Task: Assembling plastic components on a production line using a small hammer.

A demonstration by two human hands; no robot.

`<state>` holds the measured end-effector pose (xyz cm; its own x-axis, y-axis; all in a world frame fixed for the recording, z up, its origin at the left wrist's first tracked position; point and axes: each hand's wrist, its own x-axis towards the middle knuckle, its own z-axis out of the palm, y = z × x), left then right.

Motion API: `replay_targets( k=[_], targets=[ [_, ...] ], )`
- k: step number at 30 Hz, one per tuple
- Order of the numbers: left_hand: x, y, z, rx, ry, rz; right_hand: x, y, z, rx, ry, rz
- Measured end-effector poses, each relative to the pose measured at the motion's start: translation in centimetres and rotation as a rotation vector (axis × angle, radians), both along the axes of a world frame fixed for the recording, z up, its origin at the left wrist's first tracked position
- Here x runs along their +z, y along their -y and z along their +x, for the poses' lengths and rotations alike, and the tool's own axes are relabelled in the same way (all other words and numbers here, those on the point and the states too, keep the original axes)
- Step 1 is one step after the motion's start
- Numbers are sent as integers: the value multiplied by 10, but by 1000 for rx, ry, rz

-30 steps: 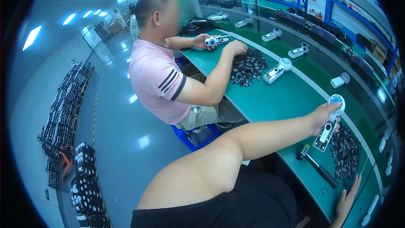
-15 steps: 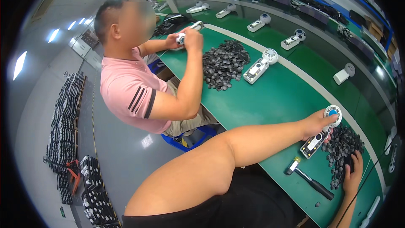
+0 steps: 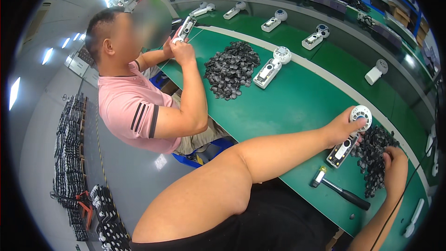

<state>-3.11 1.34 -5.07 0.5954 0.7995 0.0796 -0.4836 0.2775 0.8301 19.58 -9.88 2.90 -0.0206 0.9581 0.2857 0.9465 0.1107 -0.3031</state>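
My left hand grips a white handheld device by its round, slotted head, thumb on the face. The device's narrow body slants toward me, its inner parts exposed. Just right of it lies a pile of small dark round caps on the green table. At the pile's right edge is my right hand, fingers curled together; whatever they hold is hidden. A hammer with a black handle and a yellow-tipped head rests nearer to me, below the device. One loose dark cap sits beside its handle.
At left a co-worker in a pink shirt handles a similar device. Another cap pile and device lie between us. Beyond the pale rail, several devices stand on the green conveyor. A thin black cable crosses at right.
My right hand's fingers have drawn together and lifted a little from the pile. My left hand still holds the device. The co-worker has raised and turned their device. The whole view has shifted slightly.
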Motion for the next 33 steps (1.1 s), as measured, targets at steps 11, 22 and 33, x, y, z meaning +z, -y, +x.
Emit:
replay_targets(
  k=[11, 22, 33],
  targets=[
    [-1, -2, -1, 140, -80, 377, -27, -5, -38, 85, -140, 99],
    [1, 1, -6, 27, -97, 133, -20, -2, -40, -14, -243, -105],
    [-1, 0, -8, -6, -94, 110, -23, -6, -50, 171, -239, 217]
  ],
)
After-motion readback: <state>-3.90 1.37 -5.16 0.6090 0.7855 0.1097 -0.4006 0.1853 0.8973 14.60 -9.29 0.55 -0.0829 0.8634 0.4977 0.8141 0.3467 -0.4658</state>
